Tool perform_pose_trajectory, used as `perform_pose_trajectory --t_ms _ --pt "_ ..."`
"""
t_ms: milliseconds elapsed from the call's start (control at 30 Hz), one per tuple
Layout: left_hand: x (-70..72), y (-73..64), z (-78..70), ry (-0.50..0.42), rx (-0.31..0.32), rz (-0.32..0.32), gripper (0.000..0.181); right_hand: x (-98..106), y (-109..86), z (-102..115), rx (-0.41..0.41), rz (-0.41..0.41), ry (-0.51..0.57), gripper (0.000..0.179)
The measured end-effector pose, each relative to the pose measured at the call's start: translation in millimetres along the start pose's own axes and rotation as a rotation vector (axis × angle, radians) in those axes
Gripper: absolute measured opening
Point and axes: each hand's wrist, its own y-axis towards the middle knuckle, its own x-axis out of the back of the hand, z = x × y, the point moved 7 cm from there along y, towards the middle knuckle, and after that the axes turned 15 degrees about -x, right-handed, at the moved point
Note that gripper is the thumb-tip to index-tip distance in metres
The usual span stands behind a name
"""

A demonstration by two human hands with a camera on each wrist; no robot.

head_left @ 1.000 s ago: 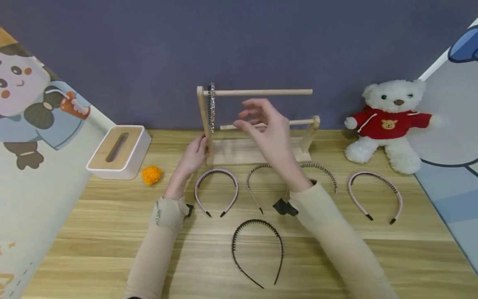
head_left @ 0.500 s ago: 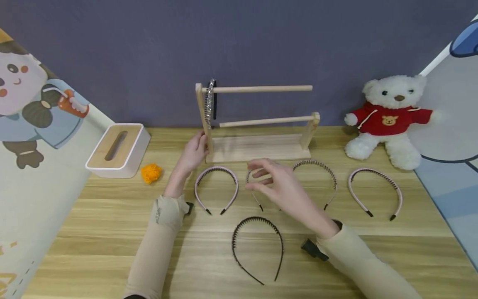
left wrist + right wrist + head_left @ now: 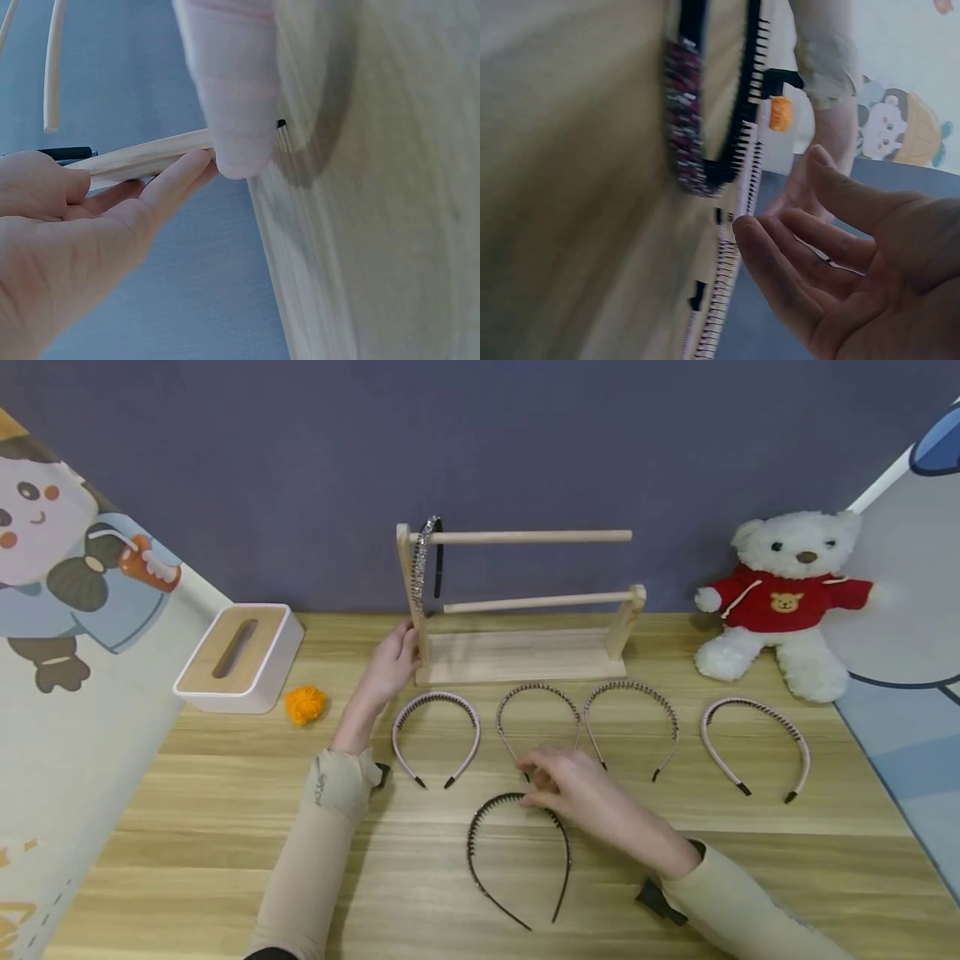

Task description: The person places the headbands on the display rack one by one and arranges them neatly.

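My left hand (image 3: 393,664) grips the wooden rack (image 3: 525,658) at the desk (image 3: 210,860)'s far edge, probably to steady it. My right hand (image 3: 588,793), loosely parted and holding nothing, hovers at the one dark headband (image 3: 471,843) toward the near edge. Four pinkish headbands (image 3: 435,697) lie rowed, tips nearward, presumably for easy grasping; one sparkly headband (image 3: 422,564) hangs on the rack.

Looks like a home, perhaps a child's room, with cartoon wall panels (image 3: 63,568) at both frame edges, teddy bear (image 3: 785,602) at right, tissue box (image 3: 274,667) at left.
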Motion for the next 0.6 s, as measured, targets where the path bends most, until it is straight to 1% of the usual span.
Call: perform_pose_trajectory --t_ms 133,233,300,433,600 --pt "0.0 0.7 -0.9 0.019 -0.004 -0.005 0.044 -8 -3.2 -7 -0.021 0.028 -0.071 0.04" --pt "0.2 0.7 -1.7 0.02 -0.003 -0.006 0.043 -11 -4.5 -9 -0.029 0.033 -0.14 0.043" --pt "0.3 0.3 -2.2 0.022 -0.003 -0.005 0.043 -13 -4.9 -9 -0.032 0.032 -0.166 0.046" --pt "0.7 0.2 -2.2 0.031 -0.005 -0.005 0.044 -14 -5.3 -10 -0.044 0.043 -0.183 0.046" --pt "0.6 0.7 -1.2 0.031 -0.004 -0.004 0.043 -17 -5.5 -9 -0.031 0.053 -0.179 0.043"
